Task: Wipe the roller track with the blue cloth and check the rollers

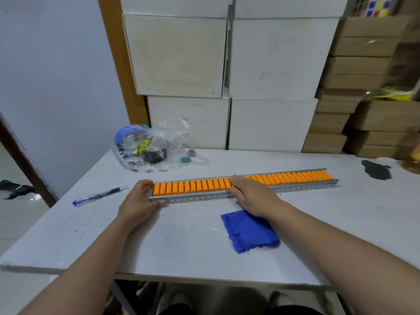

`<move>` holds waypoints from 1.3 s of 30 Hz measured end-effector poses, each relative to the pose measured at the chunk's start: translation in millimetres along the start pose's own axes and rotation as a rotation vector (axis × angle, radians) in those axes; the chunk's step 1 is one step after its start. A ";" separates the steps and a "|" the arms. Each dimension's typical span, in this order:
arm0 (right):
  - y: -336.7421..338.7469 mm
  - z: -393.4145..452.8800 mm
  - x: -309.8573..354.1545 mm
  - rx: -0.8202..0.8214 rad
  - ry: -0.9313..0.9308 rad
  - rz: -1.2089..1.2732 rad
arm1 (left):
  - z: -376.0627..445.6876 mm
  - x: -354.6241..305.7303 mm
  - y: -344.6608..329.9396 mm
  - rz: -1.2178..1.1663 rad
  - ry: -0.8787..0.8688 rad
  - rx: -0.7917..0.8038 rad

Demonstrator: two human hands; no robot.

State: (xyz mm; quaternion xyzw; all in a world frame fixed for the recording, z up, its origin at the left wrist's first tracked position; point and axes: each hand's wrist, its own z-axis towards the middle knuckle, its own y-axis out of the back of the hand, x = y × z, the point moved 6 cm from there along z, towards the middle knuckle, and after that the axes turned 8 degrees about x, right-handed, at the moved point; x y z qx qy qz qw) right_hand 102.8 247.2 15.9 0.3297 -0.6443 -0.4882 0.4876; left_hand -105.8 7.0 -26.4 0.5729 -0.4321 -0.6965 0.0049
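A long metal roller track (295, 188) with many orange rollers (195, 186) lies across the white table (91, 242). My left hand (139, 203) grips the track's left end, fingers on the far rail and thumb on the near rail. My right hand (251, 194) lies flat over the rollers near the track's middle, fingers spread and covering a few of them. The folded blue cloth (250, 233) rests on the table just in front of the track, under my right wrist, and neither hand holds it.
A blue pen (100, 196) lies left of the track. Behind it sit a clear plastic bag of items (145, 148) and a small binder clip (185, 160). A black scrap (376, 170) lies at the far right. White boxes (272, 60) and brown cartons (363, 71) stack behind the table.
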 end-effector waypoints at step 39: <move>37.0 -69.5 -172.8 -0.207 -0.382 -0.009 | -30.4 -23.2 -0.1 0.065 0.027 -0.094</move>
